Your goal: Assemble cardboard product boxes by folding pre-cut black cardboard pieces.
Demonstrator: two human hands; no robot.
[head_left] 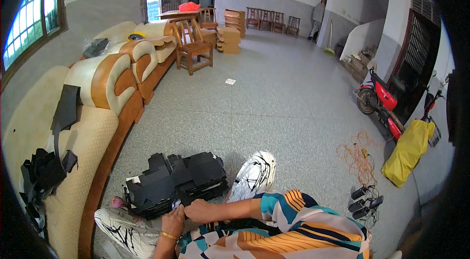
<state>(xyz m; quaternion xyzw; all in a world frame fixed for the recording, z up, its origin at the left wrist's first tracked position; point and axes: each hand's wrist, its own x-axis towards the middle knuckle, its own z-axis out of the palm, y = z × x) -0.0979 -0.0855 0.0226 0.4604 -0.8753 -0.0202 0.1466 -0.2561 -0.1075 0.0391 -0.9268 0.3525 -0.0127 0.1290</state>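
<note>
The person sits low at the bottom of the view, both hands meeting at the near edge of a heap of black pieces that lies on the speckled grey floor between the two patterned white shoes; the left hand, with a thin gold bangle at the wrist, has its fingers curled in a closed grip, seemingly on a small black piece at the heap's edge, though the piece itself is too small and dark to make out; the right hand lies just beside it, touching or nearly touching, fingers bent inward, and whether its grip holds anything I cannot tell, since the fingertips are hidden behind the knuckles; the right forearm runs off into a striped teal, orange and white sleeve that covers much of the lower frame and hides the lap.

The heap's shapes blur together, flat black cut-outs stacked unevenly, with a pale edge showing at its left side; more black pieces lie on the cream and tan sofa at the left, partly cut off by the dark rim of the view; at the right a red scooter stands near a yellow bag, and a tangle of orange cord lies on the floor beside small dark chargers; a distant person stands by the far wall, barely readable.
</note>
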